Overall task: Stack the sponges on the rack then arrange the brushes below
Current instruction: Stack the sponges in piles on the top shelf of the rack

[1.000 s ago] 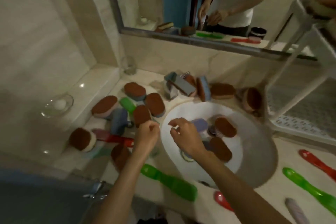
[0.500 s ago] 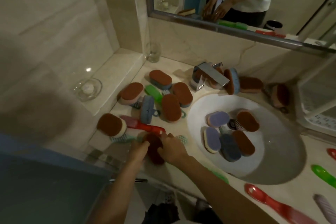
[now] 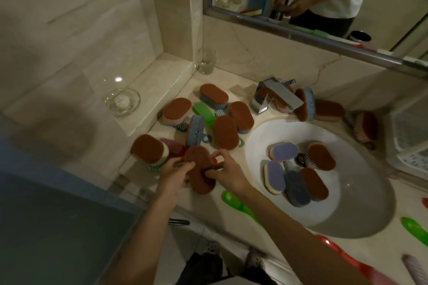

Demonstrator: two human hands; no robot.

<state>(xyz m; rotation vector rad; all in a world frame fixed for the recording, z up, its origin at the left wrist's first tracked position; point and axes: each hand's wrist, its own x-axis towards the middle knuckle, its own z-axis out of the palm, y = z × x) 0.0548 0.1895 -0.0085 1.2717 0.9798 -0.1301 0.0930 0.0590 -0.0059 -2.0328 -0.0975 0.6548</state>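
both hands grasp one brown sponge [image 3: 198,170], held at 9 o'clock of the basin [image 3: 261,136]. the left hand [image 3: 172,176] curls round its left edge and the right hand [image 3: 228,174] pinches its right edge. other sponges [image 3: 225,132] lie at 10 o'clock of the basin and inside it. the rack [image 3: 410,157] sits at 3 o'clock, well apart. a green brush [image 3: 231,199] lies at 7 o'clock, a red brush [image 3: 340,252] at 5 o'clock.
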